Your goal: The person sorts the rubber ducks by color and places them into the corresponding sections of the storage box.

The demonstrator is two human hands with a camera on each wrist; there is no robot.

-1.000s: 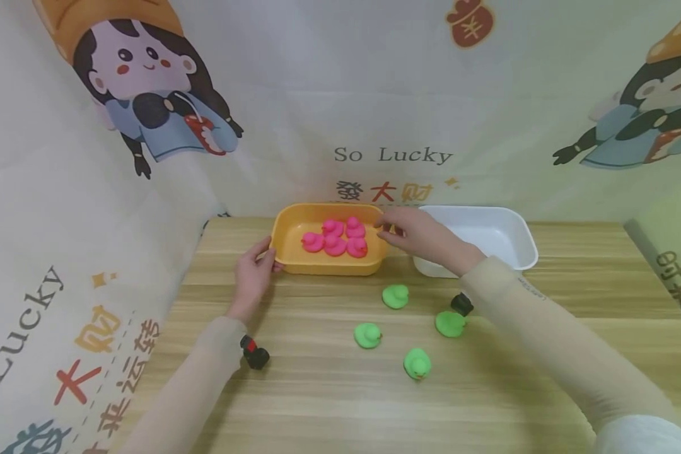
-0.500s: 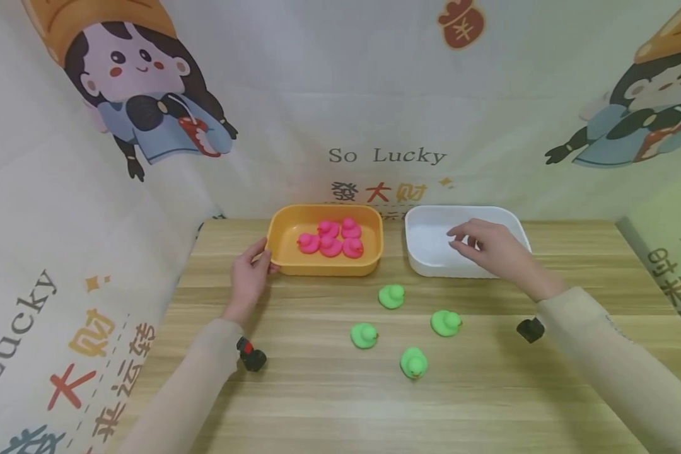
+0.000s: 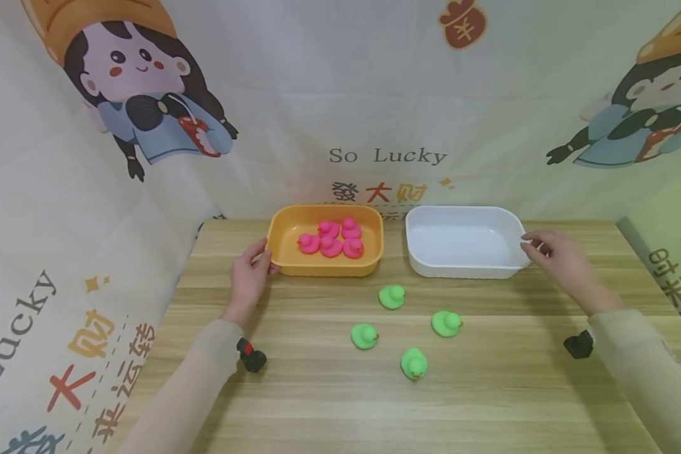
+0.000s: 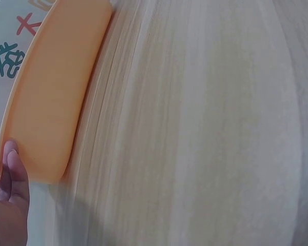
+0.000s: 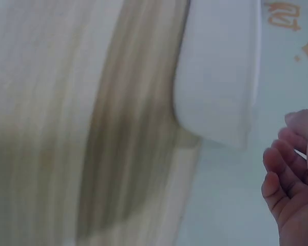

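An orange plastic tub (image 3: 326,270) holds several pink rubber ducks (image 3: 330,246). At its left end my left hand (image 3: 248,277) grips the rim between thumb and fingers; the left wrist view shows that grip on the orange tub (image 4: 56,97). A white plastic tub (image 3: 465,243) stands to the right with nothing inside. My right hand (image 3: 564,265) is at the white tub's right end, fingers loosely bent. In the right wrist view a gap shows between the fingertips (image 5: 271,184) and the white tub (image 5: 215,72). Several green rubber ducks, among them one green duck (image 3: 392,296), lie in front of the tubs.
The wooden table (image 3: 329,403) backs onto a hanging printed cloth (image 3: 295,113), with more cloth at both sides. Both tubs stand near the table's back edge with a narrow gap between them. Small black devices (image 3: 252,356) sit at both wrists.
My right hand has moved right, from the orange tub's right end, over the white tub, to the white tub's right end. The left hand keeps its grip. The ducks stay in place.
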